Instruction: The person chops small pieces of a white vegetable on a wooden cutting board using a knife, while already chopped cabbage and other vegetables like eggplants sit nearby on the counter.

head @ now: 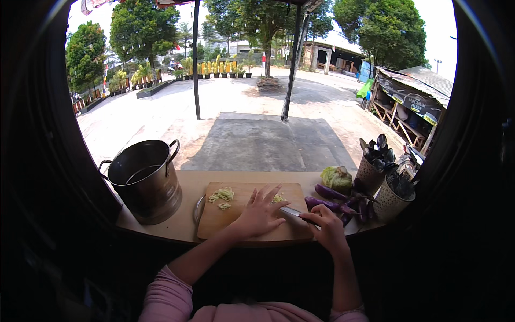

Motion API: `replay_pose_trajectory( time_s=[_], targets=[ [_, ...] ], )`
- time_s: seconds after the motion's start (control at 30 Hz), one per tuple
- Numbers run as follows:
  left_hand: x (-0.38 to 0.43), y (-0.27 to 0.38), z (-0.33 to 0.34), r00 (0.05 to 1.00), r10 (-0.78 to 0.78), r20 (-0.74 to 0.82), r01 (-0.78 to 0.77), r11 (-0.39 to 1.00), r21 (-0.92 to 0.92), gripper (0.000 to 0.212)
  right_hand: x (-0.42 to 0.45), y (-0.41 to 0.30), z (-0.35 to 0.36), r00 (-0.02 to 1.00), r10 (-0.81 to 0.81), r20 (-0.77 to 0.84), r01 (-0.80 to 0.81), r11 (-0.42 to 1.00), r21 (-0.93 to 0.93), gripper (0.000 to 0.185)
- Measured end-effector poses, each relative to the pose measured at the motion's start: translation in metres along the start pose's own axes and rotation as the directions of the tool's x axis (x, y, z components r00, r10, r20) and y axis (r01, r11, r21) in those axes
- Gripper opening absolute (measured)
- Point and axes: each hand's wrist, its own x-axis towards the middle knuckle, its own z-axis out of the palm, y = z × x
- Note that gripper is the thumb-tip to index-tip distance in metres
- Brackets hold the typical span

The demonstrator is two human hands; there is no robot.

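Note:
My right hand (325, 225) grips the dark handle of a kitchen knife (291, 211), its blade pointing left over the wooden cutting board (219, 223). Spread flat with fingers apart, my left hand (261, 213) is over the middle of the board and holds nothing that I can see. Whether its palm touches the wood cannot be told. Chopped pale-green vegetable (278, 198) lies just beyond the blade, partly hidden by my left fingers. Two more heaps rest at the board's left: a larger pile of shreds (221, 195) and a smaller pile (224, 206).
Left of the board stands a large two-handled metal pot (147, 189). To the right are a cabbage (337, 178), several purple eggplants (328, 204), a holder of spoons (368, 173) and a holder of forks (394, 197). The counter (189, 177) ends at an open window.

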Motion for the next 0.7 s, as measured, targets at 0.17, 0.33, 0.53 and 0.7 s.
replay_pose_trajectory(
  time_s=[0.17, 0.33, 0.53, 0.7],
  targets=[
    [-0.005, -0.002, 0.0, 0.997, -0.034, 0.07, 0.029, 0.997, 0.071, 0.056, 0.003, 0.001, 0.003, 0.998, -0.055, 0.019, 0.055, 0.998, -0.003, 0.031],
    [-0.008, -0.02, -0.009, 0.985, -0.143, 0.094, 0.135, 0.987, 0.089, 0.053, -0.007, 0.015, -0.009, 0.997, 0.061, 0.055, -0.07, 0.983, 0.169, 0.033],
    [-0.009, -0.034, -0.016, 0.994, -0.11, -0.025, 0.11, 0.994, -0.01, 0.047, -0.006, 0.044, 0.003, 0.983, 0.182, 0.015, -0.174, 0.912, 0.372, 0.034],
    [-0.01, -0.039, -0.018, 0.985, -0.161, -0.068, 0.152, 0.982, -0.113, 0.045, -0.007, 0.045, 0.019, 0.996, 0.048, -0.069, -0.028, 0.962, 0.27, 0.036]
  ],
)
